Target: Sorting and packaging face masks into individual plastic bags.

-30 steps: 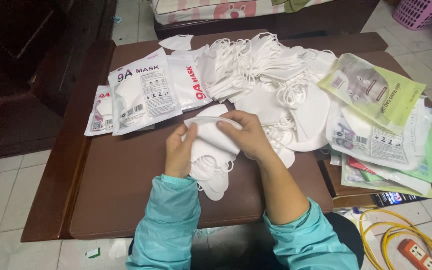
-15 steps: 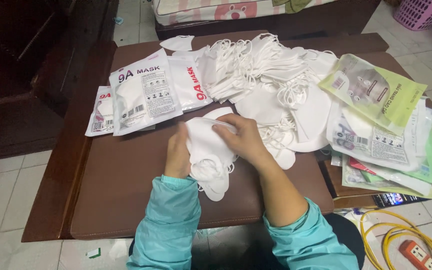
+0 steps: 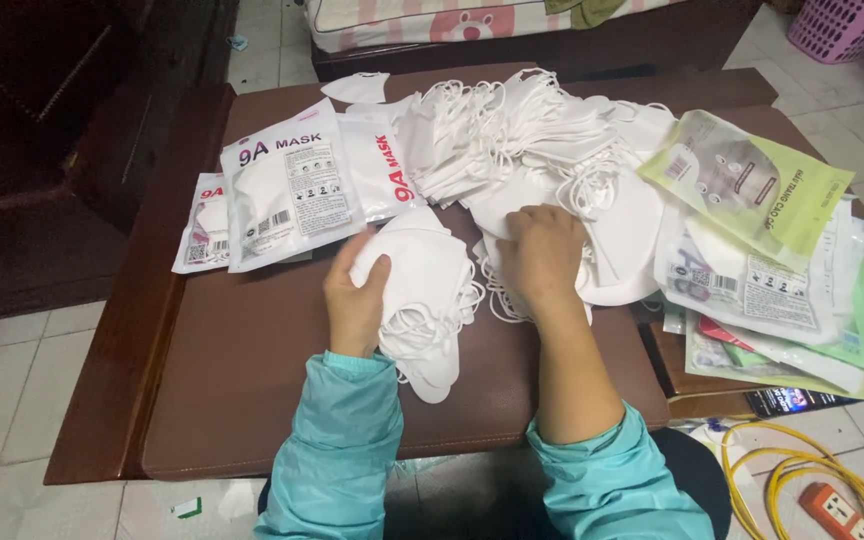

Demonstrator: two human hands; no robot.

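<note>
My left hand rests on the left side of a small stack of white face masks lying on the brown table, its thumb and fingers holding the stack's edge. My right hand lies flat, fingers spread, on the near edge of a large loose pile of white masks with ear loops just right of the stack. Both arms wear teal sleeves.
Sealed white mask packets lie at the left of the table. A heap of green and white empty pouches covers the right side. On the tiled floor at the lower right are a yellow cable and an orange power strip. A pink basket stands far right.
My right hand left the small stack, where both hands were pressing a mask down, and moved right onto the large pile. My left hand stayed on the stack.
</note>
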